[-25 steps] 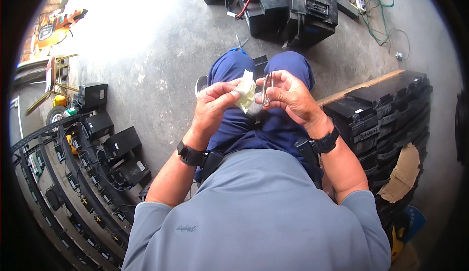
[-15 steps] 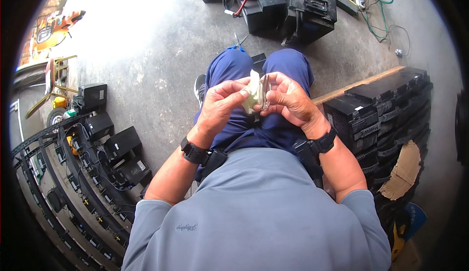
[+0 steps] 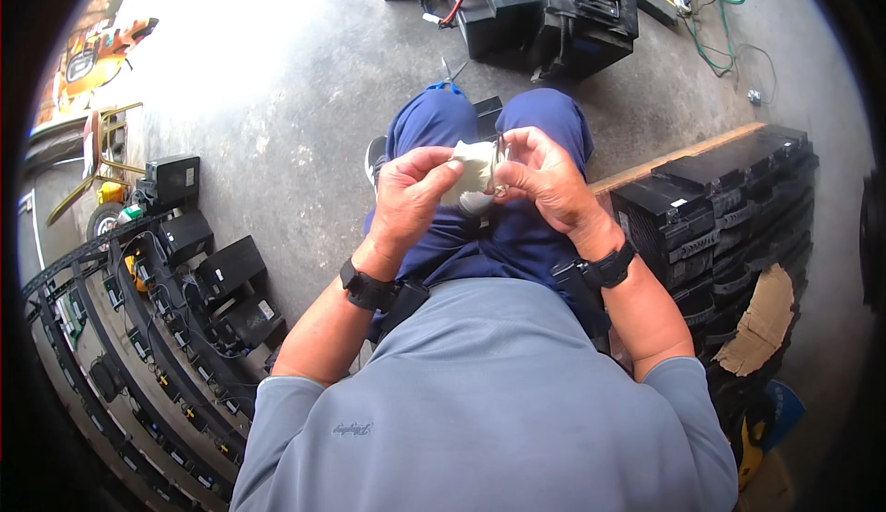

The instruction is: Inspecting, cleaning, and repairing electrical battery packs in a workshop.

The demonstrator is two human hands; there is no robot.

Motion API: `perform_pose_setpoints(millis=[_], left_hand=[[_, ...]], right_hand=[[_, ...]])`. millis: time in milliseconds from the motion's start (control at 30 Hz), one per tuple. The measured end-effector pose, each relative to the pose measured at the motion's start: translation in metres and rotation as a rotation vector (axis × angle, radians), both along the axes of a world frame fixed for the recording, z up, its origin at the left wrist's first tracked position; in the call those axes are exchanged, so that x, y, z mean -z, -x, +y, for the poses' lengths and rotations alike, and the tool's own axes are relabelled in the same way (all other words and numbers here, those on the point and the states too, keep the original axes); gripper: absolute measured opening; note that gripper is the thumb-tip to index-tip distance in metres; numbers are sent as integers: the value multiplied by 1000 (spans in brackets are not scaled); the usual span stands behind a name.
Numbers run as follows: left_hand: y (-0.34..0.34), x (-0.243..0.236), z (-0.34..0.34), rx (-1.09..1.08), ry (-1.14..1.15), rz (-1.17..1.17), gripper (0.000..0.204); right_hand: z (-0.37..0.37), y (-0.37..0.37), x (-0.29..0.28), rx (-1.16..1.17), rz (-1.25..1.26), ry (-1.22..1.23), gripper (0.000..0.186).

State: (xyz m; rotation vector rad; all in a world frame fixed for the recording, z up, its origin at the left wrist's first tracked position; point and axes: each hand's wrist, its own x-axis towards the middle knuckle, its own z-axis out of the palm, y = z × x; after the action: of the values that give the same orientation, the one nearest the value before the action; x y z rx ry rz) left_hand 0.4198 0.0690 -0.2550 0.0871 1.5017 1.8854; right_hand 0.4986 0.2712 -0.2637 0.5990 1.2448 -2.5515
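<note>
Over my lap, my left hand point(image 3: 411, 191) pinches the left edge of a pale cream, crumpled sheet point(image 3: 474, 163) between thumb and fingers. At the sheet's other side, my right hand point(image 3: 554, 191) grips a thin, shiny, partly see-through flat piece point(image 3: 501, 160) with dark edges; its kind is too small to make out. The sheet spans the gap between both hands and meets that piece. Just beyond my left knee, pliers point(image 3: 450, 78) with blue handles are partly hidden by the trouser leg.
Large black battery cases point(image 3: 589, 14) stand on the concrete floor ahead. To my right is a stack of black cases point(image 3: 720, 180) with a torn cardboard piece point(image 3: 760, 323). A black rack point(image 3: 152, 355) and several black boxes point(image 3: 231, 267) are at left. A green cable point(image 3: 706, 46) lies far right.
The pale sheet has gone from folded and upright to spread flatter between my hands. My left hand has shifted slightly left, away from my right.
</note>
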Motion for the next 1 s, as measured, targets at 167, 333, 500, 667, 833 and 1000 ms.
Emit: perform_pose_setpoints(millis=[167,333,500,667,833,1000], left_hand=[[-8,-3,17,21,62,135,27],[-4,-6,19,48,99,190,34],[-5,-6,20,61,23,204,39],[-3,-8,19,125,60,221,48],[-5,-13,21,90,297,383,45],[4,-11,17,-43,104,161,37]], right_hand=[[-9,9,10,90,62,-86,50],[-13,16,6,162,72,-117,50],[-19,20,-1,160,98,-47,49],[-13,23,0,166,86,-66,50],[-21,22,3,130,125,-91,48],[-14,20,-2,83,6,-37,42]])
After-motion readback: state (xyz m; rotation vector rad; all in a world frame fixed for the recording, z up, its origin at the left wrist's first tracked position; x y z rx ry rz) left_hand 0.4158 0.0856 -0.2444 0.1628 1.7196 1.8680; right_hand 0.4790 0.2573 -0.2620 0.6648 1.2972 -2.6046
